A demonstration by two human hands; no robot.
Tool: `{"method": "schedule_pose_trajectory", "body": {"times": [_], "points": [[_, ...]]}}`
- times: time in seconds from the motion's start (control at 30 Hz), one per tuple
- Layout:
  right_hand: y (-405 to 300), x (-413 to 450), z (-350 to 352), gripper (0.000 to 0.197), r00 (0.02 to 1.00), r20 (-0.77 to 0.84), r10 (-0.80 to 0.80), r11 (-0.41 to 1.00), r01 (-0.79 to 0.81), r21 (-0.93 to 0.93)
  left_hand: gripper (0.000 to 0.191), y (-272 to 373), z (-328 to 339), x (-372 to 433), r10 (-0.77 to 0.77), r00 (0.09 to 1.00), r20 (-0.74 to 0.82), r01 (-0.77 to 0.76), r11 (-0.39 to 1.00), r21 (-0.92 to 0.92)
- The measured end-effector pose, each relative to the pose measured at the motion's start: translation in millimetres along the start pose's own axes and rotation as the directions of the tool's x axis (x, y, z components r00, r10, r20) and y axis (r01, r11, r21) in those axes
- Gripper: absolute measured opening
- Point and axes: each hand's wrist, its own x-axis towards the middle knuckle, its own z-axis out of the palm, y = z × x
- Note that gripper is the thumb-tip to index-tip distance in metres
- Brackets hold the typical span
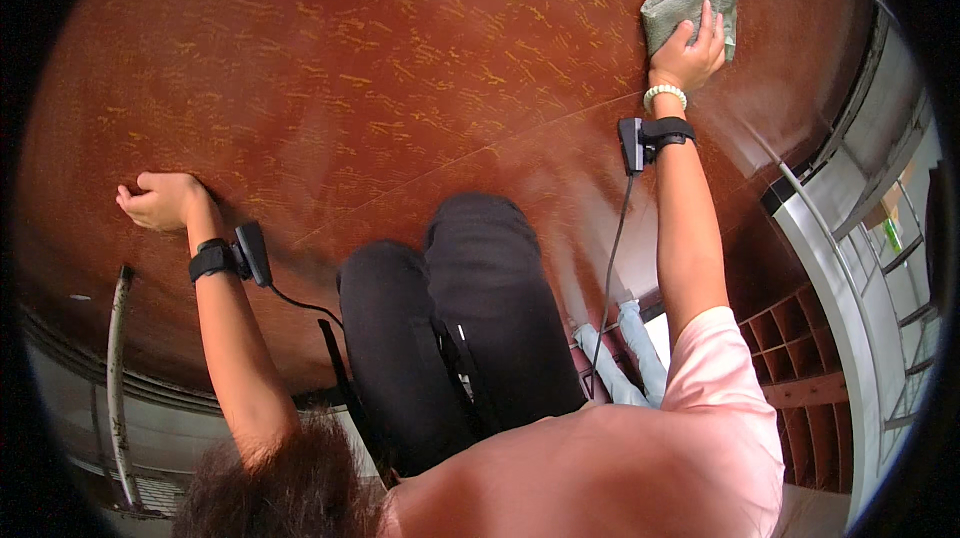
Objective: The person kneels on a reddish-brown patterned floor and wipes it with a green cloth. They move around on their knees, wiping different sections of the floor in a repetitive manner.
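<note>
My right hand lies palm down on a folded grey-green cloth, far to the right on the glossy red-brown floor. Its fingers are slightly spread over the cloth, which touches the floor. Off to the left, my left hand is at the floor with loosely curled fingers and a small gap beside the thumb. I see nothing in it, though its palm is hidden. Each wrist wears a black strap with a small device; a pale coiled band circles the right wrist as well.
My knees in black trousers are between my arms. Cables run from the wrist devices, one to the right. Another person's legs in jeans stand behind. Around me are a pale metal post, a cubby shelf and metal frames.
</note>
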Motion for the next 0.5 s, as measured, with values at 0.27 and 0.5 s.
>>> {"method": "schedule_pose_trajectory", "body": {"times": [0.27, 0.5], "points": [[-8, -3, -6, 0.043, 0.991, 0.040, -0.125, 0.992, 0.125, 0.008, 0.052, 5, 9, 3, 0.061, 0.998, 0.000, -0.061, 0.991, -0.115], [-101, -86, -37, 0.047, 0.814, 0.128, -0.566, 0.814, 0.527, 0.244, 0.056, -45, -29, -8, 0.457, 0.836, 0.305, -0.415, 0.889, -0.195]]}}
